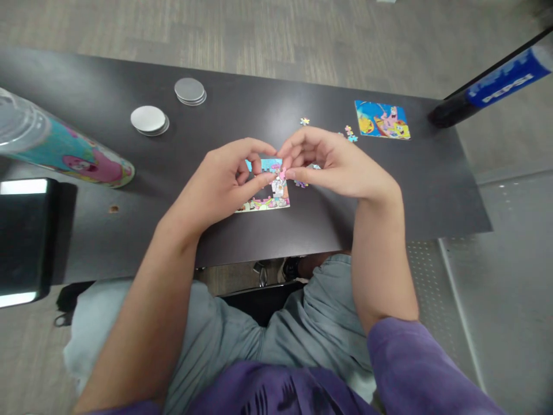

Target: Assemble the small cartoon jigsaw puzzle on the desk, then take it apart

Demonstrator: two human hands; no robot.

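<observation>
A partly assembled jigsaw puzzle point(283, 202) with a colourful cartoon picture lies on the dark table, a gap showing in its middle. My left hand point(224, 176) rests over its left side, thumb and forefinger apart, the other fingers curled, with nothing seen between them. Between the thumb and fingers of my right hand point(332, 164) is a small pink puzzle piece point(282, 173), held at the puzzle's upper right part. Loose puzzle pieces point(301, 184) lie beside and partly under my right hand. Both hands hide parts of the puzzle.
More loose pieces point(351, 134) and a cartoon picture card point(382, 120) lie to the right. A Pepsi bottle point(496, 86) stands at the right end. Round discs point(190, 90) sit in two stacks at left, near a cartoon-printed cylinder point(86, 150) and a black device point(23, 236).
</observation>
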